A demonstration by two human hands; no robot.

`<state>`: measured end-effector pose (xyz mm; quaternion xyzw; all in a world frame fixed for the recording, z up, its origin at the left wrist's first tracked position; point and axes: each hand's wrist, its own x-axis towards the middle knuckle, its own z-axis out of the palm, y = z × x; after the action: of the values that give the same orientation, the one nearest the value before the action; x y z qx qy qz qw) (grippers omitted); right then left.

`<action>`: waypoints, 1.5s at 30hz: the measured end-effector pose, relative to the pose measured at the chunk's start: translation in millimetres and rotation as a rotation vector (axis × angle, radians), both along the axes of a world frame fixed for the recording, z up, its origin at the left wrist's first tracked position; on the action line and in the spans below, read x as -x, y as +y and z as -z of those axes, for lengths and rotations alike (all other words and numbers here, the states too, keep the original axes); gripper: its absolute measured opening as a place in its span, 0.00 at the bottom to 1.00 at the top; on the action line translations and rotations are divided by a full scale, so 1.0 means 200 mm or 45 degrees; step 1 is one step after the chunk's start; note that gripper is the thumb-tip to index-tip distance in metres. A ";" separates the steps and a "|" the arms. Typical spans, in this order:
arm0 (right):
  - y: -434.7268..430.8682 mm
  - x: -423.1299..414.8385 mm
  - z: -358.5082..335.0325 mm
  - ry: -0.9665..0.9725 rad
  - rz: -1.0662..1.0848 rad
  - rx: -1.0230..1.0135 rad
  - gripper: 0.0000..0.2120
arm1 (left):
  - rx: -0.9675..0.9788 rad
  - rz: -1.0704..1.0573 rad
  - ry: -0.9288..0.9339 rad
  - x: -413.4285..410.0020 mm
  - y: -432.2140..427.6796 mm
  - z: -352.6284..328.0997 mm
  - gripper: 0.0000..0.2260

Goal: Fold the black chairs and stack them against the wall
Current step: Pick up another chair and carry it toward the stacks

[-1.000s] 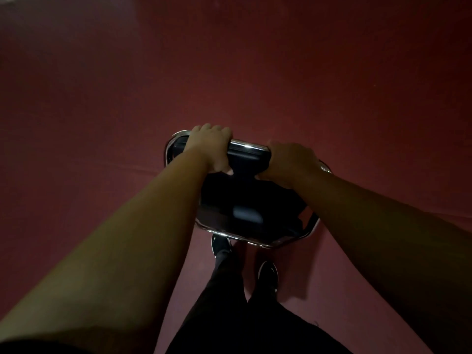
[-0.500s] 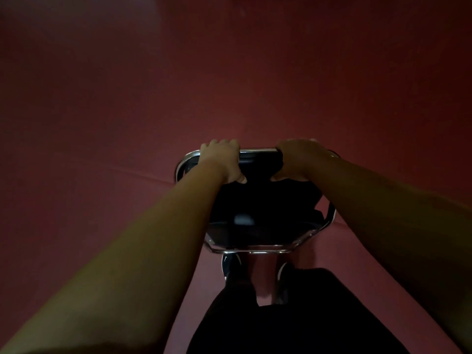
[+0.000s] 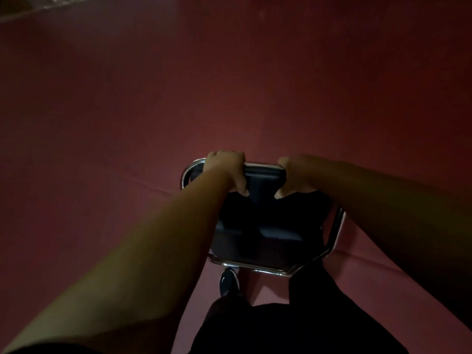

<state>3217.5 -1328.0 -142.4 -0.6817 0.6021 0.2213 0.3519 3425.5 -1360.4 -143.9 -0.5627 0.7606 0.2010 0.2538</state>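
Mid-stride, the person's right leg has swung forward under the black chair (image 3: 258, 226), and a pale strip (image 3: 25, 11), perhaps the wall's foot, has entered at far upper left. Left hand (image 3: 226, 172) and right hand (image 3: 296, 175) each have a curled grip clamped on the chrome top rail (image 3: 263, 165), equally near. The rail runs crosswise and the chair's length hangs down towards the feet. Whether it is fully folded is unclear in the dim light. Open red floor (image 3: 153, 111) stretches ahead and to both sides.
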 end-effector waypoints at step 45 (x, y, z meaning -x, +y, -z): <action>-2.08 1.13 -0.16 0.096 0.294 0.258 0.44 | 0.180 0.154 0.103 1.18 -2.21 -0.14 0.38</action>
<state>2990.5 -1744.4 -109.8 -0.6311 0.7086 0.1429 0.2814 3190.3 -1802.9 -115.9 -0.5239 0.8150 0.1536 0.1942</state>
